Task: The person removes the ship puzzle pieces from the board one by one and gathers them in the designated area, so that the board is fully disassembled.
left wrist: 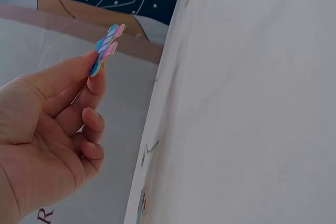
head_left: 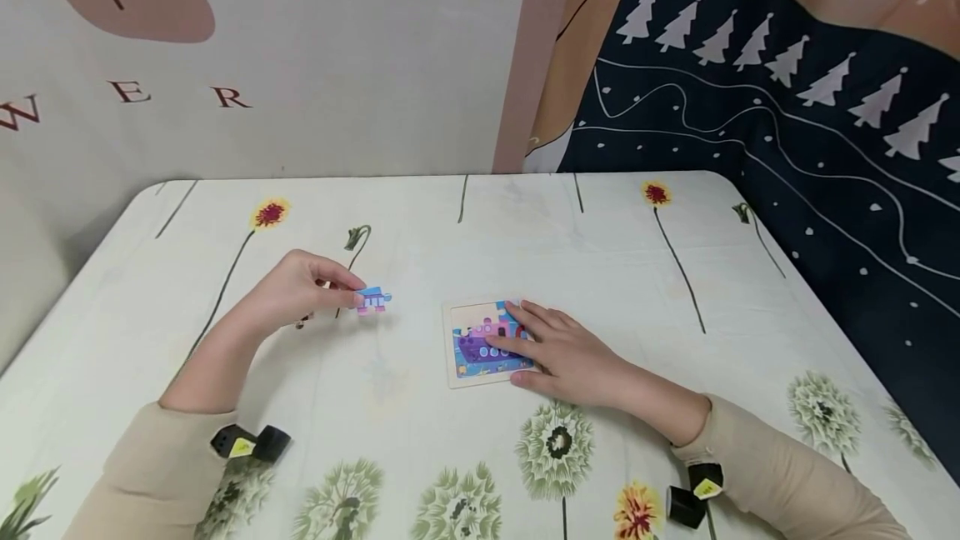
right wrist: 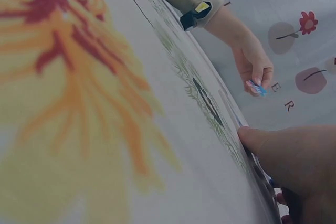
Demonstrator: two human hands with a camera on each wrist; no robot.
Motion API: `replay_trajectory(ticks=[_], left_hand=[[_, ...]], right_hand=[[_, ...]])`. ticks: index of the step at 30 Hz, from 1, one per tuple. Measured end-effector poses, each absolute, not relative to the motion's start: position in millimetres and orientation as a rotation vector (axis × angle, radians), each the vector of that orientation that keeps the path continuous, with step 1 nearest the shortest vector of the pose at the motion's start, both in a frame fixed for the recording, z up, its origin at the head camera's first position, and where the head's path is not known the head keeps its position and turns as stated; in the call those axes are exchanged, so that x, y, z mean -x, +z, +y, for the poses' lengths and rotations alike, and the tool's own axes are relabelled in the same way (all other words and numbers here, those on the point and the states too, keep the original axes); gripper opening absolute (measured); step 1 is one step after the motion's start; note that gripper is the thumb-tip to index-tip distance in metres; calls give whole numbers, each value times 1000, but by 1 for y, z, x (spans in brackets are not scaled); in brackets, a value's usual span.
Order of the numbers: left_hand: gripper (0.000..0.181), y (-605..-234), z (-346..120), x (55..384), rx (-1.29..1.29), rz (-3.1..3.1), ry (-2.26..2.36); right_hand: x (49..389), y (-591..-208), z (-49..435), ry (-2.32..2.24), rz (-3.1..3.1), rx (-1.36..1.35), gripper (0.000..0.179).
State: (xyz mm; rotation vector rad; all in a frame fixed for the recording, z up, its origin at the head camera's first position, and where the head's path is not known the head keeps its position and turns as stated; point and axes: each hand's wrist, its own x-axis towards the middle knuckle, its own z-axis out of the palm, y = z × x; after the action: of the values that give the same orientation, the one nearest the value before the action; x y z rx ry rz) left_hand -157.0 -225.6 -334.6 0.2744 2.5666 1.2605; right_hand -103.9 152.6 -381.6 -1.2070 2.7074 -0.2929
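In the head view my left hand (head_left: 303, 294) pinches a small jigsaw piece (head_left: 372, 300) between thumb and fingertips, left of the puzzle board. Blue, purple and pink show on the piece (left wrist: 107, 48) in the left wrist view, where it is tilted nearly edge-on. The square wooden puzzle board (head_left: 447, 357) lies flat on the table, partly filled with a purple and pink ship picture; bare wood shows at its upper left. My right hand (head_left: 566, 357) rests on the board's right side with fingers spread, hiding part of the picture.
A white cloth with printed flowers covers the table (head_left: 405, 240). Behind it hangs a pale printed curtain (head_left: 360, 57), and a dark curtain with white trees (head_left: 750, 107) borders the right side. A small dark-patterned thing (head_left: 303, 321) shows beneath my left wrist.
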Motion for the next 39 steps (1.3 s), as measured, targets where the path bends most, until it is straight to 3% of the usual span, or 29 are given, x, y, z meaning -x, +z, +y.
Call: replay_trajectory(ticks=[18, 39], left_hand=[[24, -350, -257, 166, -289, 2548, 1198], [16, -365, -264, 175, -411, 2594, 1099]], right_hand=[[104, -381, 151, -297, 2695, 1203, 54], [104, -381, 152, -289, 2706, 1204, 54]])
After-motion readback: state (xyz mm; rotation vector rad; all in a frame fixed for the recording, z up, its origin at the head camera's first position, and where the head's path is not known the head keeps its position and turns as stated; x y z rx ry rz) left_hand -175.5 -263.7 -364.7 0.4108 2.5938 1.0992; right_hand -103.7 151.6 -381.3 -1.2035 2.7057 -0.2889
